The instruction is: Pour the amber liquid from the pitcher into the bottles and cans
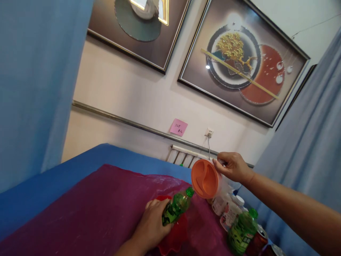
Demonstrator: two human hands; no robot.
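My left hand (153, 223) is closed around a green drink bottle (174, 209), which is tilted with its green cap toward the upper right. Just beneath that hand lies a red, wavy-edged dish (178, 233), partly hidden by it. Gripped in my right hand (234, 166) is a translucent pitcher with an orange lid (204, 178). It is tipped so the lid, with its curved raised divider, faces me. The pitcher's handle is mostly covered by my fingers. Bottle cap and lid are close but apart.
Along the right edge stand pale labelled bottles (231, 214), a larger green bottle (242, 233) and dark red cans (258, 241). A reddish-purple plastic sheet (93, 209) covers the blue surface (112, 156). Behind are a radiator (186, 156), a wall rail (128, 122) and a plugged socket (209, 133).
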